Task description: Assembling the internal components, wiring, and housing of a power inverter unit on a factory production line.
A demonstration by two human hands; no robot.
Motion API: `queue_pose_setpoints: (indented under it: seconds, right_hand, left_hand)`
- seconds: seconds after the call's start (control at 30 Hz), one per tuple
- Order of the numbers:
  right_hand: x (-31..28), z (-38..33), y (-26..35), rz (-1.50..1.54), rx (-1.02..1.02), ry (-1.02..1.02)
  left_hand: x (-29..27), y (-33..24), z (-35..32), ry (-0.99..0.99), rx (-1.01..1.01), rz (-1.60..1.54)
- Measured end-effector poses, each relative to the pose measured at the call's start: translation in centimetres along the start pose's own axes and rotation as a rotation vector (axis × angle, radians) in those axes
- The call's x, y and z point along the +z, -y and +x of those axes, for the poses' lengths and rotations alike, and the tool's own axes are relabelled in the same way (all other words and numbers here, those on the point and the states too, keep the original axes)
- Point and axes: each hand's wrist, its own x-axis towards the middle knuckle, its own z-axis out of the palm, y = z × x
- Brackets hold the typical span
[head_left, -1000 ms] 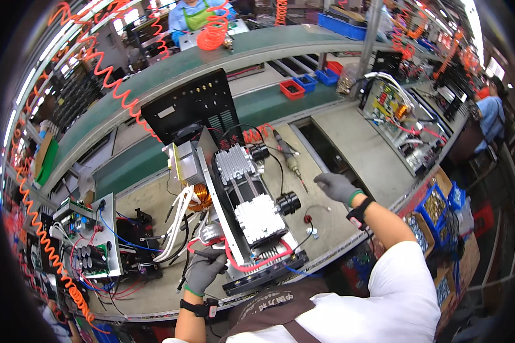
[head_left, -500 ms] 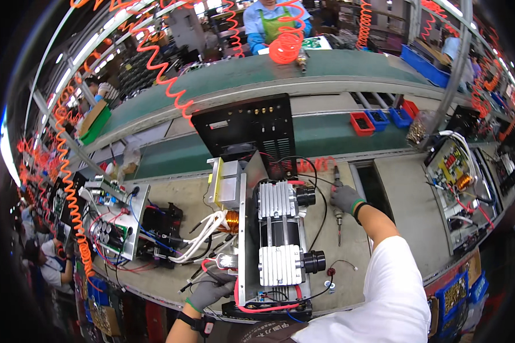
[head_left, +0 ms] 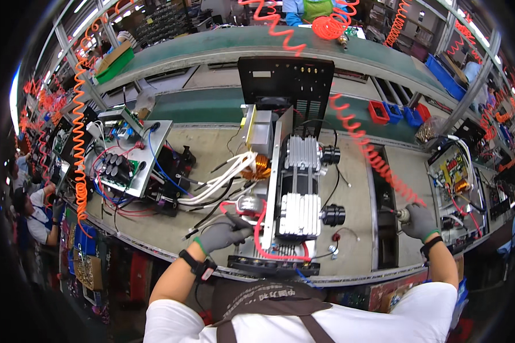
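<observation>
My gloved right hand (head_left: 421, 223), at the right of the bench, is closed round a pneumatic screwdriver (head_left: 403, 215) whose tip points left. My gloved left hand (head_left: 221, 235) is at the near left of an opened power unit, fingers bent by a red cable (head_left: 258, 237) and a round silver part (head_left: 250, 206). A dark piece shows at its fingers; I cannot make out what it is. The unit carries two finned aluminium blocks (head_left: 301, 214) with black round ends, a copper coil (head_left: 256, 167), thick white cables (head_left: 226, 182) and an upright black panel (head_left: 286, 83).
A circuit-board assembly (head_left: 126, 163) with loose wires stands left, another opened unit (head_left: 455, 177) right. An orange coiled hose (head_left: 372, 151) hangs across the bench. A dark gap (head_left: 387, 243) cuts the bench. Red and blue bins (head_left: 392, 112) sit behind; a co-worker (head_left: 312, 10) is opposite.
My right hand has lifted the screwdriver from beside the unit and carried it right, turning it sideways. My left hand stays near the red cable. The whole view has shifted.
</observation>
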Motion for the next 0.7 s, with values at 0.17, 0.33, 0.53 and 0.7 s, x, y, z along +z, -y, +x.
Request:
queue_pose_setpoints:
  seconds: [0.17,0.33,0.53,0.7]
  right_hand:
    - [-5.5,-8.6,9.7,0.195,0.118,0.012]
    - [-8.2,-14.2,22.5,0.479,-0.079,-0.011]
    - [-5.4,-16.4,34.4,0.731,0.022,0.362]
    - [0.6,-15.6,41.0,1.270,0.258,0.383]
  left_hand:
    - [-0.6,-0.2,-0.1,0.031,-0.116,0.117]
    - [-1.6,0.7,0.7,0.186,0.008,0.051]
    - [-2.9,2.1,1.8,0.322,0.152,0.054]
    - [-3.8,2.2,2.6,0.358,0.206,0.211]
